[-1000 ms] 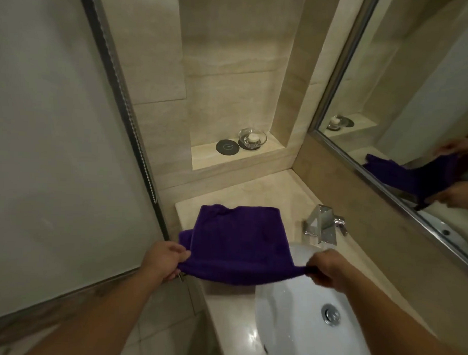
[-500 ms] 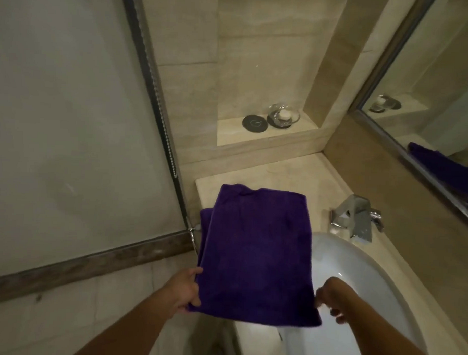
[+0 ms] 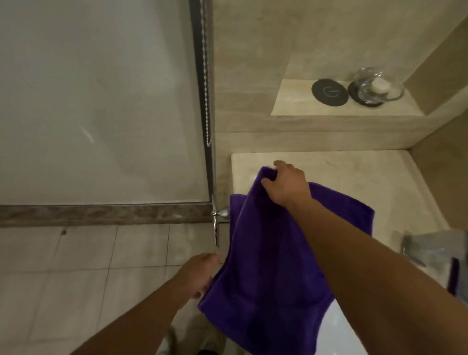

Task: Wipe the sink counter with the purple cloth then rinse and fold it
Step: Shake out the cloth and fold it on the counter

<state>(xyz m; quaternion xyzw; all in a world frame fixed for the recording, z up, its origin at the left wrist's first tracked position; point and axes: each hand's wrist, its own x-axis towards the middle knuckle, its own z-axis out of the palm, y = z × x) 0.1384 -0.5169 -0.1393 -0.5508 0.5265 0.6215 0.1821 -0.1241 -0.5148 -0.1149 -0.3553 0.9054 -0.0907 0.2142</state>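
The purple cloth (image 3: 272,274) lies partly on the beige sink counter (image 3: 360,179) and hangs off its front left edge. My right hand (image 3: 287,184) grips the cloth's far left corner on the counter. My left hand (image 3: 200,274) pinches the cloth's near left edge, off the counter's front. The white sink basin (image 3: 346,343) shows at the bottom right, partly covered by the cloth and my right forearm.
A chrome faucet (image 3: 437,253) stands at the right edge. A recessed shelf (image 3: 293,105) holds a dark round disc (image 3: 329,92) and a glass dish (image 3: 376,86). A glass shower panel (image 3: 98,93) with a metal frame stands left. Tiled floor lies below.
My right hand has let go of the cloth's near right corner and reached forward to its far left corner. The view has swung left and down. My left hand kept its hold.
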